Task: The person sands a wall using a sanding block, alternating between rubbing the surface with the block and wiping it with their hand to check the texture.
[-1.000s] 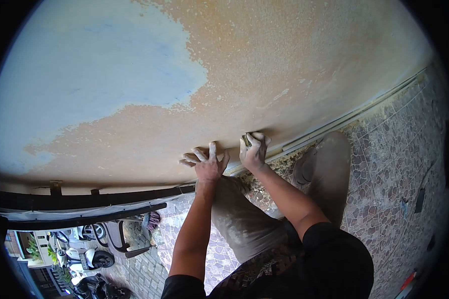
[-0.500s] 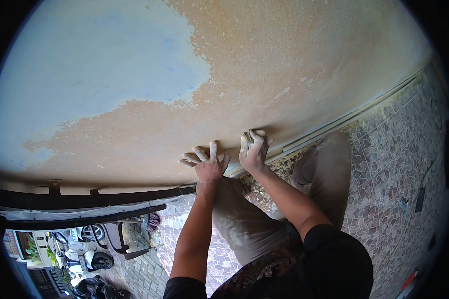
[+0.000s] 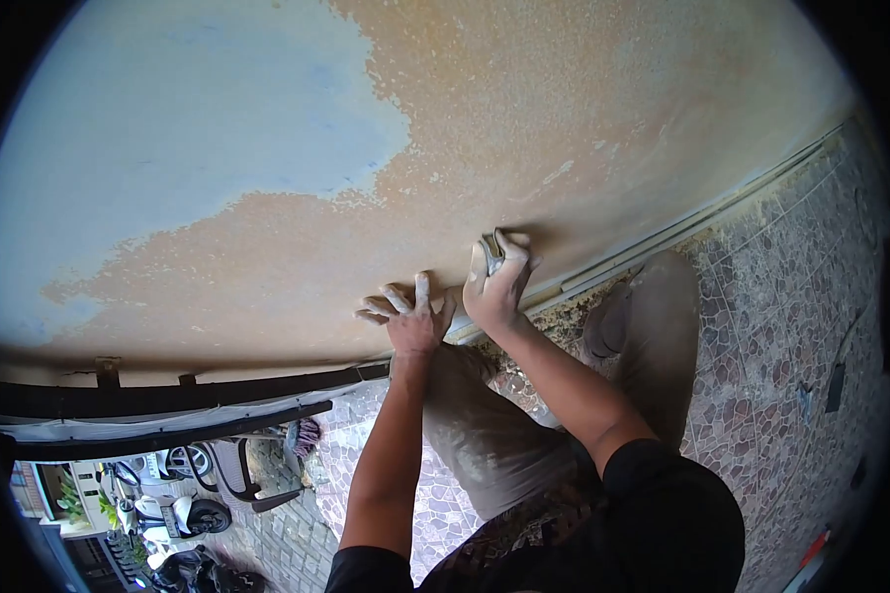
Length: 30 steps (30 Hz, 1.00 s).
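Note:
My left hand [image 3: 412,318] rests with spread fingers against the lower part of the wall [image 3: 307,267], and its fingertips are coated in pale dust. To its right, my right hand [image 3: 497,277] is closed round a small dark-edged object [image 3: 491,249] pressed to the wall; what it is I cannot make out. The wall shows a worn tan area and a pale blue-white patch [image 3: 218,109] at the upper left. Dust also covers the trousers on my bent legs [image 3: 485,435].
A ledge [image 3: 702,215] runs along the wall's foot, above a dusty stone-patterned floor [image 3: 752,346]. Parked motorcycles [image 3: 173,514] and a dark chair [image 3: 242,474] are at the lower left. A dark flat object [image 3: 836,387] lies at the right.
My right hand has moved up the wall and slightly left, with the small object still in it. My left hand has stayed nearly in place.

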Available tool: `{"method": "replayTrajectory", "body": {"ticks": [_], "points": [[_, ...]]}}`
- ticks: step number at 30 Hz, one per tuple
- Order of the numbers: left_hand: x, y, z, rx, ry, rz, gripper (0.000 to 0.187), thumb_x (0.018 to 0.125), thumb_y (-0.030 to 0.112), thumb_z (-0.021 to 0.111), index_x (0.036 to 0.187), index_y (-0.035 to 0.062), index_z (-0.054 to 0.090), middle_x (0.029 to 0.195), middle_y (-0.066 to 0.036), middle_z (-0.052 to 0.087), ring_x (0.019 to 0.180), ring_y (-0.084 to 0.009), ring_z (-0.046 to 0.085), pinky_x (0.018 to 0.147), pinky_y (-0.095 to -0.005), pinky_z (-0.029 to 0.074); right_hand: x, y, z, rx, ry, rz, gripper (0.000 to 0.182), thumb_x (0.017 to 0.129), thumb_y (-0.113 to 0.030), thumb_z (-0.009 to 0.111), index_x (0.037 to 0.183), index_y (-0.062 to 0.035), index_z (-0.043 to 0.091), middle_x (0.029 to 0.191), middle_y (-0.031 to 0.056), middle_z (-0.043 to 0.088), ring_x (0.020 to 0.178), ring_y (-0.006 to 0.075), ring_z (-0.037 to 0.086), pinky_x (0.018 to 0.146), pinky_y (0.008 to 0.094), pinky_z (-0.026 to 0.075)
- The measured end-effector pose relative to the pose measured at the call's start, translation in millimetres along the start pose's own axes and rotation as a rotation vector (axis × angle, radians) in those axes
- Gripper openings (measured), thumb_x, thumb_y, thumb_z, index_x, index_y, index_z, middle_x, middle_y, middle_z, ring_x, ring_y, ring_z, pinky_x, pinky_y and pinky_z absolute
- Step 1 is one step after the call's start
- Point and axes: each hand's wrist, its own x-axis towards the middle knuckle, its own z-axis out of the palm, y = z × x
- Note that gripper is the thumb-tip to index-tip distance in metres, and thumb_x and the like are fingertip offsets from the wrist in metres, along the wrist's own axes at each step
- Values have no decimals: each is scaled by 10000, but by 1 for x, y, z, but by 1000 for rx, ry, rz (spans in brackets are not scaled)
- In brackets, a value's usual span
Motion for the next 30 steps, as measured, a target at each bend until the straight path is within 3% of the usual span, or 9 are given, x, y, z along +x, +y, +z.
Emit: {"method": "replayTrajectory", "body": {"ticks": [6, 8, 10, 12, 15, 18, 20, 26, 30], "points": [[-2, -3, 6, -35, 86, 11, 970, 746, 649, 783, 1560, 336, 359, 1665, -307, -90, 1307, -844, -2, 928, -948, 19, 7, 9, 2, 19, 45, -204, 365, 915, -11, 686, 1223, -16, 491, 1012, 128, 590, 930, 287, 538, 849, 467, 367], [-2, -7, 5, 160, 23, 107, 894, 762, 761, 675, 1416, 160, 575, 1456, -534, 241, 1313, -840, -1, 957, -927, -9, -30, 44, 0, -20, -6, -286, 402, 889, -35, 731, 1222, -50, 507, 1000, 94, 603, 889, 258, 566, 834, 457, 349], [3, -5, 1, 193, -112, 65, 886, 766, 749, 682, 1421, 164, 569, 1461, -534, 229, 1319, -834, 0, 965, -924, -10, -34, 47, -13, -34, -169, -190, 409, 884, -47, 743, 1229, -79, 527, 987, 76, 619, 846, 240, 587, 816, 451, 335], [0, -7, 1, 158, 33, 111, 879, 759, 737, 702, 1421, 174, 571, 1475, -521, 224, 1329, -826, 3, 972, -922, 2, -21, 52, -14, -86, -3, -8, 380, 927, -84, 709, 1245, -13, 513, 1031, 155, 605, 883, 289, 557, 854, 442, 331], [-4, -9, 8, 103, 90, 116, 879, 746, 725, 727, 1422, 186, 567, 1506, -493, 199, 1326, -828, -3, 965, -928, 14, 49, 51, -27, 233, 285, 663, 322, 1069, -216, 552, 1209, 57, 454, 1082, 202, 551, 949, 289, 538, 900, 414, 451], [1, -5, 3, 114, 71, 108, 876, 749, 720, 724, 1422, 186, 553, 1553, -473, 91, 1328, -824, -53, 957, -933, 9, 79, 69, -31, 345, 489, 734, 335, 1077, -252, 552, 1185, 49, 451, 1073, 195, 541, 959, 256, 550, 889, 388, 469], [1, 0, 0, 26, 48, 22, 860, 717, 659, 790, 1442, 292, 507, 1647, -334, -29, 1352, -805, -34, 936, -948, 16, 66, 55, -23, 252, 439, 800, 346, 1083, -241, 536, 1203, 63, 421, 1102, 194, 541, 971, 241, 555, 899, 373, 468], [-2, -7, 2, -18, -24, -20, 790, 728, 663, 777, 1393, 299, 558, 1588, -404, 100, 1270, -867, 45, 899, -964, 48, -16, 7, 14, 58, 180, 589, 363, 1069, -199, 545, 1225, 83, 377, 1062, 226, 531, 924, 285, 574, 861, 414, 484], [-5, -9, 1, 118, -31, 81, 851, 754, 698, 734, 1439, 230, 545, 1510, -514, 161, 1329, -828, -15, 966, -926, -7, 103, 50, -40, 417, 483, 978, 314, 1097, -213, 497, 1223, 57, 395, 1153, 217, 556, 1002, 284, 594, 921, 402, 487]]}}
